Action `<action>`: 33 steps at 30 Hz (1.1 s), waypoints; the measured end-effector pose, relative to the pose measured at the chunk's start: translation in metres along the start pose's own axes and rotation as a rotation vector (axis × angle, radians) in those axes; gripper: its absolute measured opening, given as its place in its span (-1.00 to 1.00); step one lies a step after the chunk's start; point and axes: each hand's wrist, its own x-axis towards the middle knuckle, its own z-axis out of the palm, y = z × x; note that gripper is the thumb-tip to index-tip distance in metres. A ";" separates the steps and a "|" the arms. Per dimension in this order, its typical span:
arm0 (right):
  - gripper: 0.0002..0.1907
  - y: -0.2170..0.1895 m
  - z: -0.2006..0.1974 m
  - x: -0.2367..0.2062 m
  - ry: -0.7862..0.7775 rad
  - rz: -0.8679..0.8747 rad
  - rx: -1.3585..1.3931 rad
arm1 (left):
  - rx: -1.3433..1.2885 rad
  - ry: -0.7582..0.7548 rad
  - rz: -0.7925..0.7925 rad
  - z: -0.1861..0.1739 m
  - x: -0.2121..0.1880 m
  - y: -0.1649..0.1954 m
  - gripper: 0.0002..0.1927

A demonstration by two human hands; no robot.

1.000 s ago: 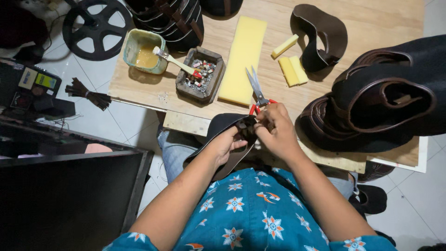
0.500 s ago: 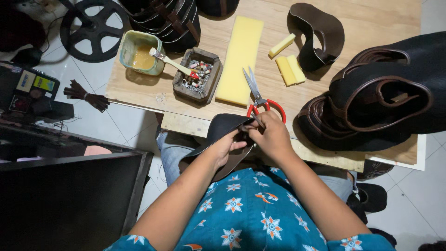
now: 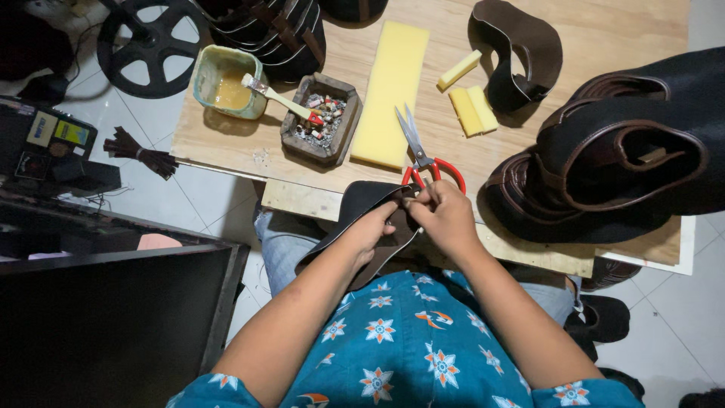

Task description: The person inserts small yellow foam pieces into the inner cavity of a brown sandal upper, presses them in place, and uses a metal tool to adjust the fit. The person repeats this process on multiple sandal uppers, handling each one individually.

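Head view looks straight down at a person seated at the near edge of a wooden surface (image 3: 589,45), both hands working one dark leather piece (image 3: 355,208) that lies over the lap. Left hand (image 3: 371,230) is curled shut on the leather's edge, seemingly to keep it taut, while the right hand (image 3: 445,215) pinches the same edge just beside it — fingertips close together, as if holding something small, though what cannot be made out. Red-handled scissors (image 3: 420,155) lie on the surface touching distance from the right hand, blades pointing away. Beyond them sit a long yellow foam strip (image 3: 389,91), a square tray of small bits (image 3: 321,121) and a glue pot with a brush (image 3: 226,81) resting in it, all within reach. Dark shoe uppers (image 3: 619,151) are stacked at the right — partly cut off by the frame. Much of the leather is hidden beneath the hands.
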 end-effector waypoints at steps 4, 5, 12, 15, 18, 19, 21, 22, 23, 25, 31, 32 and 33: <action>-0.77 0.000 -0.011 0.000 -0.039 0.291 0.215 | -0.149 -0.032 0.038 0.005 -0.001 0.004 -0.61; -0.75 0.000 -0.014 0.001 -0.037 0.341 0.213 | -0.143 -0.031 0.033 0.006 -0.001 0.004 -0.60; -0.67 -0.017 -0.015 -0.008 -0.041 -0.032 -0.243 | -0.101 -0.001 0.022 0.008 0.006 -0.003 -0.56; -0.72 -0.025 -0.009 -0.013 0.048 -0.178 -0.299 | -0.093 -0.019 0.096 0.009 0.009 -0.006 -0.56; -0.64 -0.030 -0.005 -0.012 0.048 -0.080 -0.336 | -0.055 -0.009 0.162 0.011 0.012 -0.007 -0.55; -0.65 -0.032 -0.003 -0.012 0.047 -0.058 -0.334 | -0.039 0.001 0.177 0.011 0.012 -0.007 -0.55; -0.66 -0.033 0.000 -0.013 0.044 -0.010 -0.329 | -0.034 -0.030 0.192 0.011 0.013 -0.007 -0.56; -0.65 -0.034 0.001 -0.013 0.061 -0.047 -0.324 | -0.031 -0.046 0.199 0.011 0.013 -0.008 -0.56; -0.64 -0.034 0.003 -0.014 0.079 -0.084 -0.318 | -0.012 -0.052 0.204 0.010 0.012 -0.007 -0.55; -0.63 -0.033 0.004 -0.014 0.107 -0.127 -0.316 | 0.025 -0.063 0.213 0.010 0.011 -0.007 -0.54; -0.73 -0.025 0.008 -0.012 0.140 -0.130 -0.338 | -0.058 0.025 0.138 0.012 0.008 -0.006 -0.57; -0.77 -0.024 0.008 -0.012 0.143 -0.154 -0.357 | -0.056 0.035 0.179 0.013 0.007 -0.005 -0.58; -0.81 -0.024 0.008 -0.012 0.145 -0.179 -0.376 | -0.053 0.045 0.220 0.014 0.006 -0.004 -0.58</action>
